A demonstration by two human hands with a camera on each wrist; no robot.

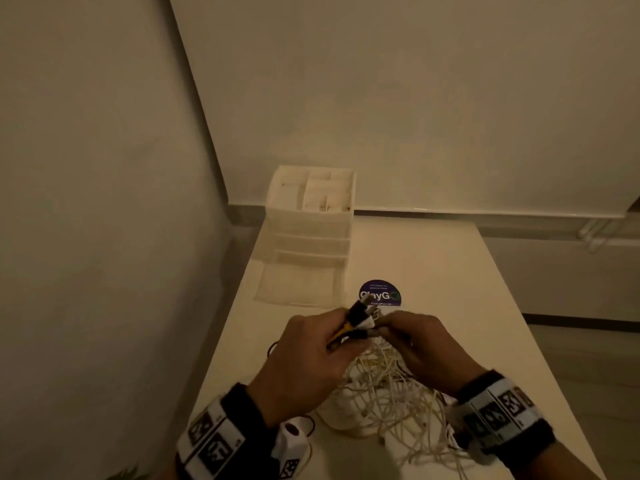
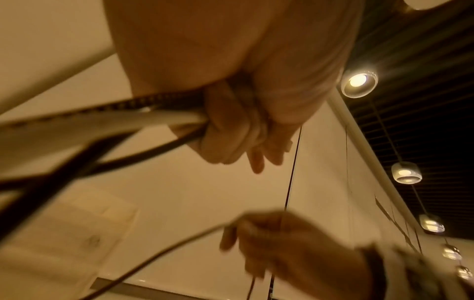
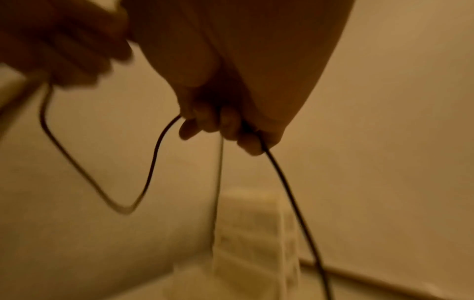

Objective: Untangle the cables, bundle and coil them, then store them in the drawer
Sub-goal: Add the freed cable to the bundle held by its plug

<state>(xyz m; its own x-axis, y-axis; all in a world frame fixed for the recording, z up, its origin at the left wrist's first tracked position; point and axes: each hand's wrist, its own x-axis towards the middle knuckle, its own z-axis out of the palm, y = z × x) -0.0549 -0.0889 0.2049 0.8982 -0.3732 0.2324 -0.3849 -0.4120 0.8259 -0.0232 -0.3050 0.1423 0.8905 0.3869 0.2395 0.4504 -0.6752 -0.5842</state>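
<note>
A tangled heap of thin white and dark cables (image 1: 391,403) lies on the white table (image 1: 450,271) beneath both hands. My left hand (image 1: 311,344) grips a bunch of cable ends and plugs (image 1: 358,315), black, yellow and white, which stick up past its fingers (image 2: 225,130). Just to the right, my right hand (image 1: 415,344) pinches thin cable close to those plugs; in the right wrist view its fingers (image 3: 218,123) curl round a dark cable (image 3: 287,182). The white drawer unit (image 1: 311,216) stands at the table's back left, its bottom drawer (image 1: 298,284) pulled out.
A round purple sticker (image 1: 380,295) lies on the table between the hands and the drawer unit. A wall (image 1: 86,202) runs close along the table's left side. A small white device (image 1: 292,441) sits by my left wrist. The table's right edge drops to the floor.
</note>
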